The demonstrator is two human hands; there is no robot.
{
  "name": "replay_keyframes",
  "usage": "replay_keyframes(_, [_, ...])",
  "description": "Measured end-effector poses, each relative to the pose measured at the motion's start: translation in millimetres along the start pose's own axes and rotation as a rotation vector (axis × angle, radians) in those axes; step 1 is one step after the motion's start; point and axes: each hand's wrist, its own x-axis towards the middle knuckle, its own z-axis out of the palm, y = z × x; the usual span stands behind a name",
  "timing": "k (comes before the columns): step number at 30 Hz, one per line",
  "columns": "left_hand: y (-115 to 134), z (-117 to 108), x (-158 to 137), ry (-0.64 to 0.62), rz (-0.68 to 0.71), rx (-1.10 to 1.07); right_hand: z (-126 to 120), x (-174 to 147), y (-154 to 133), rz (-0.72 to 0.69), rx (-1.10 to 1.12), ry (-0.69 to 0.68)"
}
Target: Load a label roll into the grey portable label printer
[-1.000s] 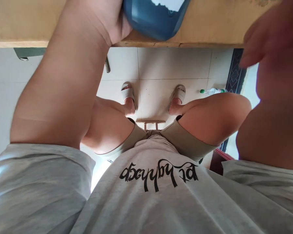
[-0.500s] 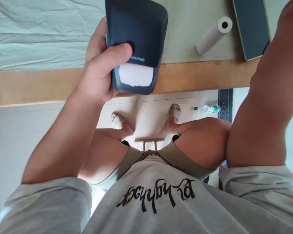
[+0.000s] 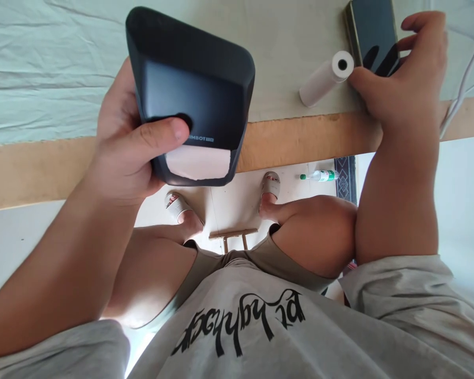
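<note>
Worktop (image 3: 31,163): wooden edge running across the view, its surface covered by a pale green cloth (image 3: 55,68).
Printer (image 3: 189,89): dark, rounded box held up over the worktop edge, tilted, a strip of white paper (image 3: 199,162) showing at its near end.
Left hand (image 3: 130,142): fingers clamped around the printer, thumb pressed across its front face.
Right hand (image 3: 403,84): resting at the worktop edge, fingers spread apart, thumb tip touching the paper roll, the others over the phone's lower end.
Phone (image 3: 371,31): dark screen, lying flat just beside the roll.
Paper roll (image 3: 326,79): white, lying on its side on the cloth, hollow core facing the phone.
Cable (image 3: 464,79): white, trailing over the worktop edge to the right of the right hand.
</note>
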Motion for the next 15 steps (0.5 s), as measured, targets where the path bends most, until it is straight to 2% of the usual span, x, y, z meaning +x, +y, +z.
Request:
replay_keyframes(10, [0.3,0.0,-1.1,0.022,0.002,0.049,-4.7,-4.6,-4.8,0.037,0.048,-0.07])
replay_keyframes(15, [0.3,-1.8,-2.4,0.01,0.016,0.055,-8.5,-11.8,0.9,-0.063,0.107,-0.017])
